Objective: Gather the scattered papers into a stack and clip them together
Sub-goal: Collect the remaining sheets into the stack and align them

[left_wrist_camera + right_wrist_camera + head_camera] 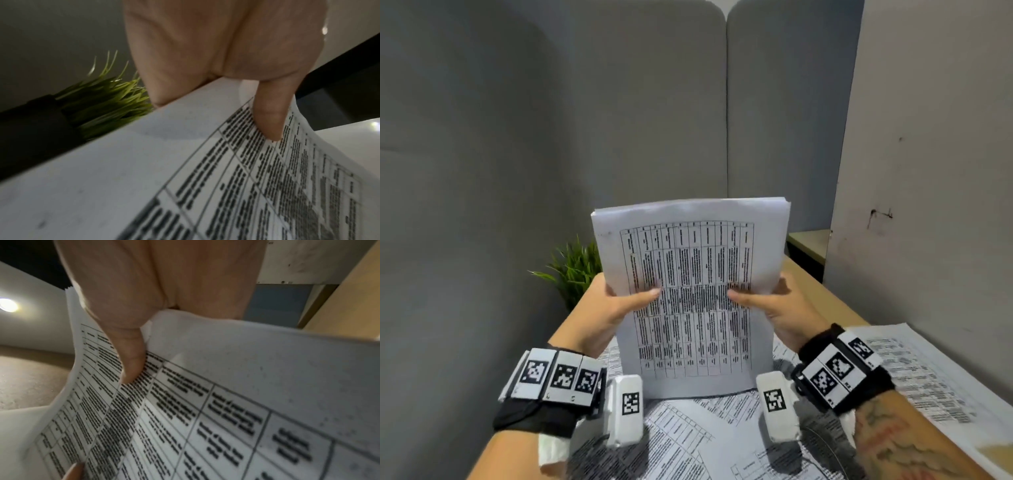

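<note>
Nearest to the camera, loose printed sheets [688, 442] lie flat on the bench [835, 301], overlapping at different angles, in front of the stack and under it. The stack of papers [690, 294] stands upright on its lower short edge on these sheets. The left hand [616, 308] grips its left long edge and the right hand [774, 308] grips its right long edge, each with the thumb [267, 116] pressed on the printed front and the other fingers hidden behind. The stack looks light, thin and flexible; in the right wrist view it bends between the hands. I judge that a hold on both long edges near the middle keeps it straight. Behind the stack, to its left, stands a green plant [575, 267]. No clip is visible.
</note>
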A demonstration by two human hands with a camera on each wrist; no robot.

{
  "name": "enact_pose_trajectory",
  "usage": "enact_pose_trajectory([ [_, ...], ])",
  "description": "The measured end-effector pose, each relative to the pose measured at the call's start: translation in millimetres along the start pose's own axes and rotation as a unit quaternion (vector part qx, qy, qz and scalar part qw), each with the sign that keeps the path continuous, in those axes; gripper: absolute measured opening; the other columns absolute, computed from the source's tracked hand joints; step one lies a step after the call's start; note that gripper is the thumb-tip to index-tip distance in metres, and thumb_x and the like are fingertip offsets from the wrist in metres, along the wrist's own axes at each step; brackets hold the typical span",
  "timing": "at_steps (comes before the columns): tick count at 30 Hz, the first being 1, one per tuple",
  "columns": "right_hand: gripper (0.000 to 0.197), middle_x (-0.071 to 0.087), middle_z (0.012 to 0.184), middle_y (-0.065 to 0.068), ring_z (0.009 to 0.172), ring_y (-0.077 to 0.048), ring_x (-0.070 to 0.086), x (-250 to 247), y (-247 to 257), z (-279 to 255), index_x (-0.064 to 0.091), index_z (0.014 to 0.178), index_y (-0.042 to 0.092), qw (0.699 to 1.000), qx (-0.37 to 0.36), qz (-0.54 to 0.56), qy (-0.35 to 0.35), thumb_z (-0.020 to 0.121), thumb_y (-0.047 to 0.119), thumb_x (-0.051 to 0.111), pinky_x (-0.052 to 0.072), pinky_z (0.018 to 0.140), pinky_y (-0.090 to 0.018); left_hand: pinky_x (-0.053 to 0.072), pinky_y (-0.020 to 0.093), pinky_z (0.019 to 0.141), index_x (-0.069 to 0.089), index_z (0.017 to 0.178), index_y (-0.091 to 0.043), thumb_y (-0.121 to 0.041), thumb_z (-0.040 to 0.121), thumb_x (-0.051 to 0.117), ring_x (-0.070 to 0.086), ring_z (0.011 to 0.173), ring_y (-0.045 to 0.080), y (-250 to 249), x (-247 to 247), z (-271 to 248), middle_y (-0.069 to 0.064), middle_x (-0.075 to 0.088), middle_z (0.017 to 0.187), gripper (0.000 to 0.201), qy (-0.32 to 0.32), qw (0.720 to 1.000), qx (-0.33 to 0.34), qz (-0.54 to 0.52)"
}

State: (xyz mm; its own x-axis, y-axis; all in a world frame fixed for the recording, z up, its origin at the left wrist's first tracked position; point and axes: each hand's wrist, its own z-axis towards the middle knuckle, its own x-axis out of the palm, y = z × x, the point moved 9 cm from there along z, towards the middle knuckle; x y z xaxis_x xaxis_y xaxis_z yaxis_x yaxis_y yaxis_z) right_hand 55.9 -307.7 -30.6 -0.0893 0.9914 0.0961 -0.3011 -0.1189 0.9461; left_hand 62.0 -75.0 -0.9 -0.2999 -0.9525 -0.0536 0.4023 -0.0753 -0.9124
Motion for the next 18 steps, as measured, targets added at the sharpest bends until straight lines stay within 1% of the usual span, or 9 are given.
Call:
enact_pose_trajectory([
  [4,0.027,0.077,0.104,0.000,0.104,-0.015,0.071,8.9,44.4,-2.3,0.080,0.092,0.023,0.994,-0.101,0.022,0.020,0.071,0.008,0.074,0.055,0.091,-0.026,0.055,0.023,0.080,0.073,0.099,-0.030,-0.028,0.068,0.083,0.069,0.097,0.011,-26.9,11.1,-6.6,-0.002,0.074,0.099,0.032,0.027,0.997,0.028,0.062],
  [6,0.023,0.077,0.102,-0.004,0.099,-0.018,0.072,8.9,60.4,1.6,0.079,0.092,0.017,0.993,-0.116,0.035,0.003,0.071,0.009,0.076,0.056,0.088,-0.028,0.058,0.036,0.079,0.069,0.101,-0.014,-0.034,0.066,0.084,0.068,0.094,0.018,-41.1,3.2,-7.6,0.009,0.071,0.098,0.043,-0.017,0.995,0.058,0.082],
  [8,0.031,0.077,0.103,-0.003,0.096,-0.016,0.072,12.8,71.9,5.1,0.074,0.101,0.015,0.993,-0.112,-0.013,0.012,0.073,0.026,0.078,0.056,0.083,-0.028,0.052,0.057,0.089,0.066,0.097,-0.007,-0.031,0.068,0.084,0.063,0.093,0.027,-52.6,-7.0,-9.7,0.025,0.064,0.100,0.042,-0.063,0.991,0.084,0.082],
  [9,0.041,0.076,0.100,0.004,0.091,-0.012,0.071,13.4,70.7,5.8,0.070,0.106,0.017,0.994,-0.093,-0.043,0.029,0.072,0.038,0.078,0.056,0.077,-0.027,0.049,0.062,0.092,0.068,0.094,-0.011,-0.023,0.072,0.082,0.063,0.095,0.028,-54.3,-15.0,-11.2,0.021,0.066,0.099,0.029,-0.083,0.990,0.087,0.079],
  [12,0.063,0.072,0.101,0.012,0.088,-0.008,0.067,10.9,50.7,-9.9,0.063,0.115,0.032,0.973,-0.002,-0.196,0.124,0.062,0.060,0.081,0.052,0.074,-0.030,0.051,0.049,0.099,0.072,0.102,-0.019,-0.007,0.081,0.074,0.068,0.106,0.024,-58.0,-44.6,-17.8,0.001,0.073,0.107,0.025,-0.172,0.981,0.085,0.037],
  [13,0.067,0.069,0.107,0.011,0.096,-0.009,0.066,11.1,35.7,-23.6,0.060,0.116,0.038,0.936,0.036,-0.300,0.180,0.058,0.061,0.083,0.052,0.080,-0.029,0.052,0.039,0.099,0.069,0.108,-0.017,-0.007,0.083,0.072,0.068,0.105,0.016,-58.3,-52.0,-20.1,-0.004,0.073,0.107,0.027,-0.198,0.977,0.079,0.014],
  [14,0.072,0.065,0.114,0.012,0.105,-0.009,0.063,10.3,16.7,-41.6,0.056,0.120,0.043,0.873,0.082,-0.414,0.246,0.056,0.061,0.085,0.051,0.086,-0.028,0.053,0.026,0.093,0.065,0.114,-0.014,-0.010,0.085,0.071,0.069,0.098,0.004,-56.1,-59.7,-21.2,-0.012,0.072,0.102,0.030,-0.221,0.973,0.068,-0.011],
  [16,0.086,0.054,0.122,0.017,0.112,-0.008,0.054,2.4,-20.4,-78.4,0.046,0.128,0.048,0.715,0.154,-0.587,0.348,0.053,0.061,0.087,0.048,0.095,-0.030,0.050,0.004,0.066,0.058,0.111,-0.008,-0.010,0.088,0.068,0.066,0.074,-0.015,-56.6,-71.6,-24.3,-0.024,0.072,0.077,0.025,-0.260,0.962,0.067,-0.045],
  [18,0.096,0.048,0.123,0.014,0.110,-0.012,0.049,0.2,-41.5,-105.2,0.039,0.134,0.046,0.616,0.169,-0.656,0.402,0.053,0.064,0.086,0.046,0.094,-0.034,0.045,0.000,0.055,0.054,0.100,-0.006,-0.009,0.088,0.068,0.061,0.065,-0.021,-60.8,-81.3,-28.4,-0.025,0.070,0.067,0.018,-0.289,0.952,0.081,-0.055],
])
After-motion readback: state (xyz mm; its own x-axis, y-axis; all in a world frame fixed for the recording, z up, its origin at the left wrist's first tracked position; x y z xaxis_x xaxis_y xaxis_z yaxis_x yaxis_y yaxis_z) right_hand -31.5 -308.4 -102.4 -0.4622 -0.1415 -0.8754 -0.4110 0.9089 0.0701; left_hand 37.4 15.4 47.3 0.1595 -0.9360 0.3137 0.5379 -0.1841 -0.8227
